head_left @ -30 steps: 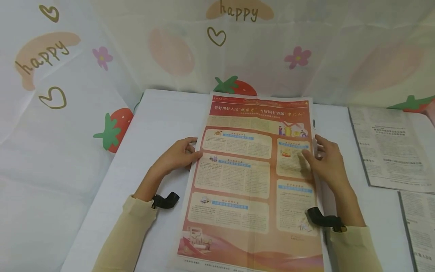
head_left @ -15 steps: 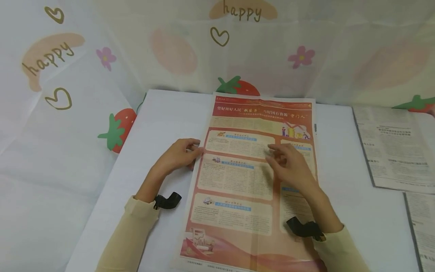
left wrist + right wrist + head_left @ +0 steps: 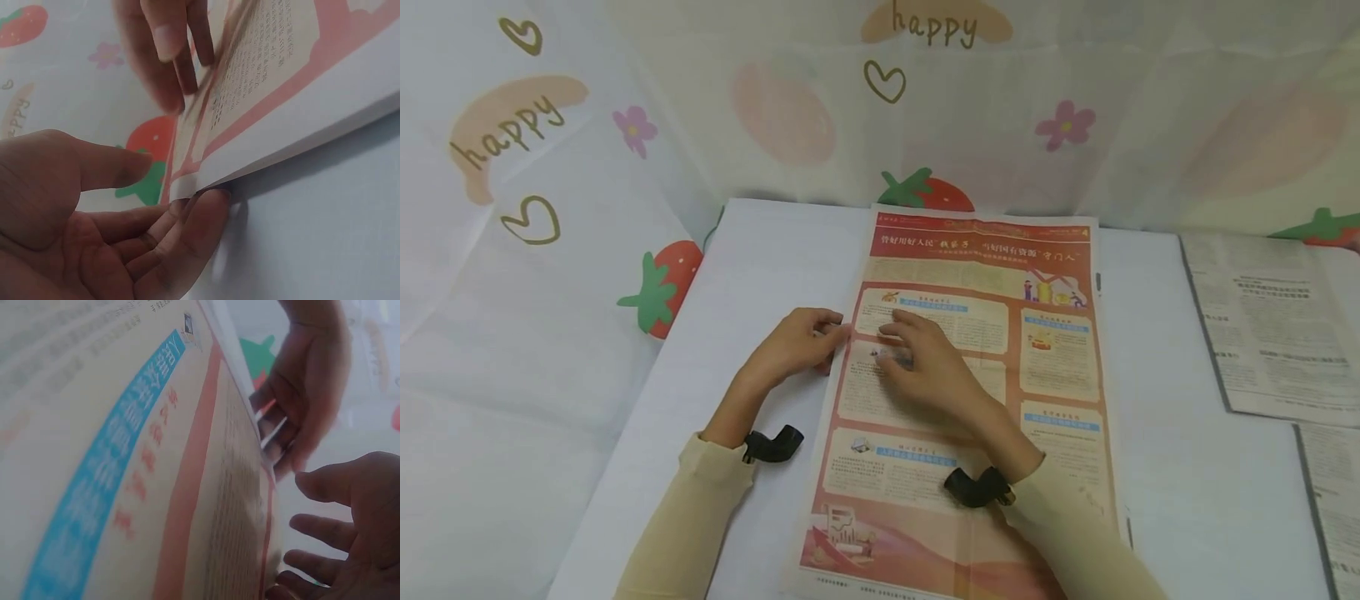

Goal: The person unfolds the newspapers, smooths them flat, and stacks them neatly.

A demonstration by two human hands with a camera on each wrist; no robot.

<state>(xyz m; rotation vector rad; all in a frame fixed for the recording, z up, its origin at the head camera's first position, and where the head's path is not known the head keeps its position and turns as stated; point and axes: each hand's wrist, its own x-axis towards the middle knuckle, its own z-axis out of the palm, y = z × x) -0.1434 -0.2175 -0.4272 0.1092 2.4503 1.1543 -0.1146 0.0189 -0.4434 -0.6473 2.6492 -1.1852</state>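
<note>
A newspaper [image 3: 917,433] with a red and orange printed page lies lengthwise on the white table. At its left edge is my left hand [image 3: 793,342]. In the left wrist view, the fingertips [image 3: 212,206] of that hand touch the paper's edge from below, while its thumb stands raised and apart from the sheet. My right hand [image 3: 932,367] is over the left half of the page, fingers spread and loosely bent, holding nothing. In the right wrist view, its thumb and fingers [image 3: 319,531] are apart, close to the paper; fingertip contact cannot be told.
Two grey printed newspapers, one farther back [image 3: 1270,333] and one nearer [image 3: 1333,500], lie at the table's right side. A white cloth [image 3: 970,108] with strawberries and "happy" lettering hangs behind and to the left. Each wrist bears a black camera mount [image 3: 977,487].
My right hand has left the newspaper's right edge and moved left across the page toward the left hand. The left hand remains at the left edge.
</note>
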